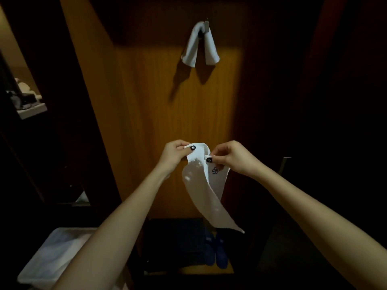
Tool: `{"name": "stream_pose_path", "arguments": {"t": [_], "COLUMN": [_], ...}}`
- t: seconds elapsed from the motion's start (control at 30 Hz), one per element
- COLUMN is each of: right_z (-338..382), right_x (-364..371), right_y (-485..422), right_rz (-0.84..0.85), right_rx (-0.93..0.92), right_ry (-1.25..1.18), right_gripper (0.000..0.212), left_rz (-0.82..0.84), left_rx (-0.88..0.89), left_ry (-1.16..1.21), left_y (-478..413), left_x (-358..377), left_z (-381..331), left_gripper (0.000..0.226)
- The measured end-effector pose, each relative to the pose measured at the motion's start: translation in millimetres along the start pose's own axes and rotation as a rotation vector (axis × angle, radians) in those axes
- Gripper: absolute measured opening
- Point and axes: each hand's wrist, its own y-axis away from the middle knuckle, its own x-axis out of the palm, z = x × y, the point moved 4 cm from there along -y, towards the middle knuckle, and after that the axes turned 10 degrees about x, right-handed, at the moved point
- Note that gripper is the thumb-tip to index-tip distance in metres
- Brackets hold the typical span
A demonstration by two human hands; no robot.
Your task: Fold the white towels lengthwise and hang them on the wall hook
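A white towel (206,197) with a small blue embroidered mark hangs in front of me, folded into a long narrow strip. My left hand (174,154) pinches its top left corner between thumb and fingers. My right hand (229,156) pinches the top edge just to the right, close to the left hand. The towel's lower end trails down and to the right. High on the wooden wall panel (159,101), a metal hook (206,26) carries another folded white towel (199,47), its two ends hanging down either side.
A pale plastic bin (52,256) stands at the lower left. Below the towel, a low shelf holds dark folded items and a pair of blue shoes (215,252). A shelf with cluttered things (27,101) sits at the left. The surroundings are dark.
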Motion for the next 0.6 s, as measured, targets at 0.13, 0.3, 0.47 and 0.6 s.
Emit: {"name": "stream_pose_path", "arguments": {"t": [0.13,0.3,0.47,0.6], "right_z": [4,6,9,19], "right_x": [-8,-3,-2,1], "right_y": [-20,-40,-59,-68], "right_rz": [-0.151,-0.200,-0.256,-0.263], "right_rx": [-0.102,-0.104,-0.093,-0.121], "right_ry": [0.048,0.058,-0.048,-0.063], "right_gripper": [0.006,0.012,0.015,0.013], "left_rz": [0.034,0.120,0.182,0.181], "left_rx": [-0.010,0.015,0.037,0.060], "left_ry": [0.077,0.096,0.128,0.144], "left_y": [-7,-13,-20,-26], "left_x": [13,16,6,-2], "left_z": [-6,-11,-12,-12], "left_gripper": [0.009,0.019,0.020,0.023]}}
